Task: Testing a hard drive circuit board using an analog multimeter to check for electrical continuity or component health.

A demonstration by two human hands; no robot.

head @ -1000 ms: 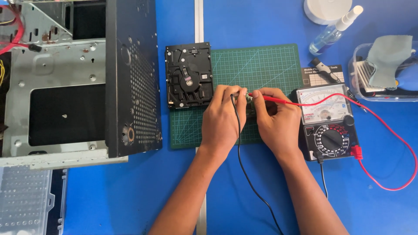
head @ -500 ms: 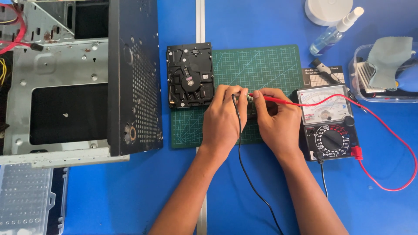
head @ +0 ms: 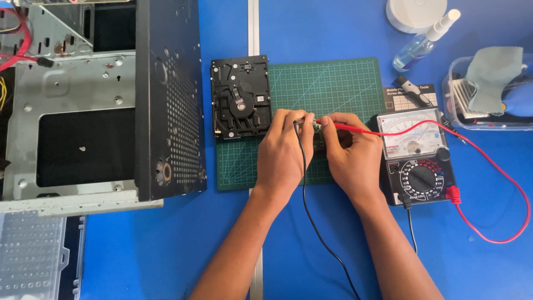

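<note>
our left hand [head: 286,153] pinching the black probe [head: 300,123], right hand [head: 350,153] gripping the red probe [head: 344,128] on the green mat [head: 333,83], we've got the black multimeter [head: 419,158] just right, white-labelled box [head: 413,94] behind it

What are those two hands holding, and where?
Left hand pinches the black probe near its tip; right hand pinches the red probe near its tip.

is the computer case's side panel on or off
Off. The computer case lies on its side on the blue table with the bare metal interior, drive bay and red cable exposed from above.
</note>
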